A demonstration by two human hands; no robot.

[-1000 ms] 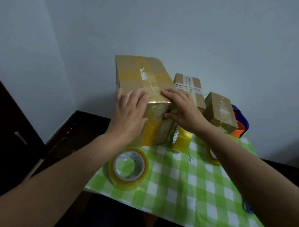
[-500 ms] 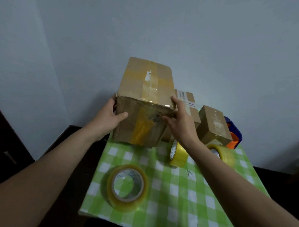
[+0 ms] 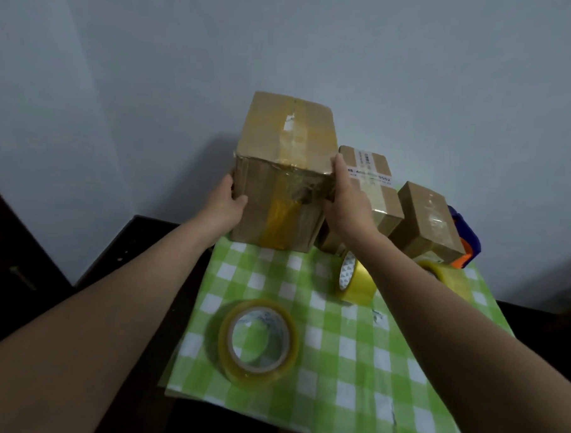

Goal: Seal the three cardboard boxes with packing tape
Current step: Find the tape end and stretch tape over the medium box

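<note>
A large cardboard box [image 3: 281, 170] with yellowish tape along its top seam and down its front stands at the back of the table. My left hand [image 3: 227, 202] grips its left side and my right hand [image 3: 345, 202] grips its right side. To its right stands a medium box [image 3: 372, 184] with a white label, and further right a small box [image 3: 426, 222], both taped. A big roll of clear tape [image 3: 259, 341] lies flat near the front. A yellow roll [image 3: 355, 278] stands on edge behind my right forearm.
A green-and-white checked cloth [image 3: 337, 349] covers the table. Another yellow tape roll [image 3: 445, 277] lies at the right, and a blue-and-orange tape dispenser [image 3: 466, 248] sits behind the small box. A pale wall is close behind. Dark furniture [image 3: 20, 257] flanks the left.
My hands went from pressing on the large box's top to gripping its two sides. The box has been turned a little and set squarer to me.
</note>
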